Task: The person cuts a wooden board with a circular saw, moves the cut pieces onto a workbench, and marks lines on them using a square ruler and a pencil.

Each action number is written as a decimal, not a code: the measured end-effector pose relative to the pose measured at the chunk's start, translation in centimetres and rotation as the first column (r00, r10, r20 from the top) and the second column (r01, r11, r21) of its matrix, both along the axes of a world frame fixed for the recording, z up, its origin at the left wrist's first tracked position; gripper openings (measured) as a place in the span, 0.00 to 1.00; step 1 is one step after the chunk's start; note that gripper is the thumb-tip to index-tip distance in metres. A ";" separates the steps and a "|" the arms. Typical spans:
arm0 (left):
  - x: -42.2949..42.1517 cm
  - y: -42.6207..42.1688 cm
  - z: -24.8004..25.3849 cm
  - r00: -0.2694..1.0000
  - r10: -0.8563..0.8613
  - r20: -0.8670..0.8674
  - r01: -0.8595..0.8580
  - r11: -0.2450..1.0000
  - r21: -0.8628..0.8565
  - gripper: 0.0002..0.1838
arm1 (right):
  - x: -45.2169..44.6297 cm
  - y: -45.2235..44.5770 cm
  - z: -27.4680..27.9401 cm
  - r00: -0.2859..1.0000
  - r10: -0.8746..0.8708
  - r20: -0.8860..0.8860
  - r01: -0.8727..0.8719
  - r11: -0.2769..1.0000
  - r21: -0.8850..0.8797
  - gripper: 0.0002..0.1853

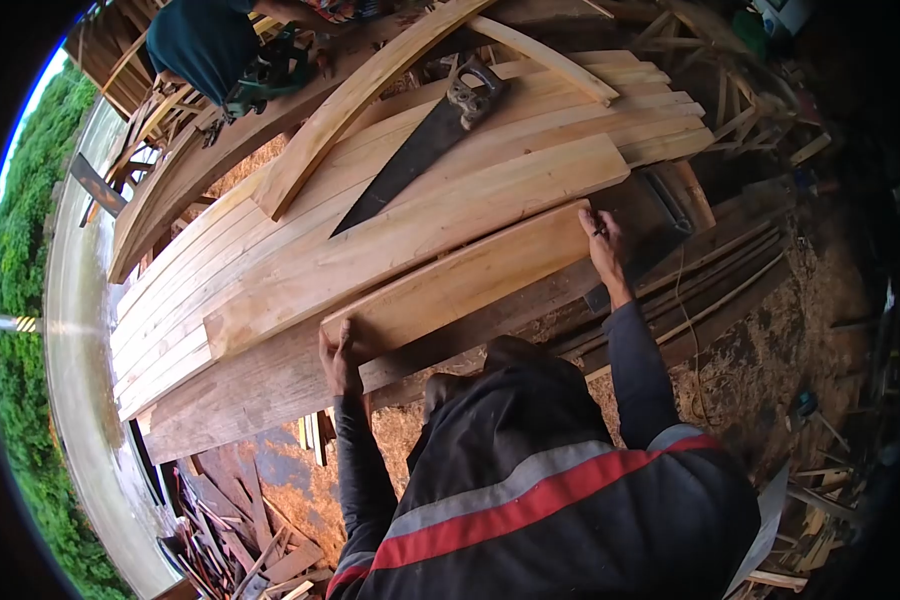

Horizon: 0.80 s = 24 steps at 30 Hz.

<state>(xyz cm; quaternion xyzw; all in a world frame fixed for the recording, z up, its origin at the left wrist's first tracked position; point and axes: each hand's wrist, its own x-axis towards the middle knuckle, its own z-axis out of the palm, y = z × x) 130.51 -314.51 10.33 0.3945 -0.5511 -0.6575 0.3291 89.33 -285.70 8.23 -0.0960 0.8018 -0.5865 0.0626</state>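
A short wooden board (460, 277) lies tilted across the bench in front of me, between my two hands. My left hand (340, 360) is closed on its near left end, thumb up against the edge. At the far right end, my right hand (603, 243) grips the board's corner; a small dark thing shows at its fingers, too small to name. Just beyond lies a longer, thicker plank (420, 240), roughly parallel to the board. A handsaw (410, 148) with a worn handle rests on the planks behind it.
Several pale planks (200, 270) lie side by side on the bench. A curved timber (360, 105) crosses them. Near my right hand is a dark metal bar (670, 203). A person (202, 45) bends over a power tool at the back. Scrap wood (260, 540) lies below left.
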 end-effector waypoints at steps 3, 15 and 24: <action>-1.5 0.6 -0.5 0.998 -0.012 0.067 0.016 0.999 -0.050 0.20 | -1.3 1.5 -0.6 0.999 0.045 0.007 -0.045 0.999 -0.028 0.24; -5.9 1.4 -5.3 0.978 -0.047 -0.203 0.084 0.980 0.180 0.23 | -8.6 6.1 3.1 0.996 -0.038 0.082 0.034 0.998 0.045 0.23; -7.3 4.9 -4.5 0.962 0.004 -0.273 0.019 0.996 0.082 0.33 | -10.7 6.1 3.5 0.991 0.080 0.108 -0.072 0.995 -0.076 0.29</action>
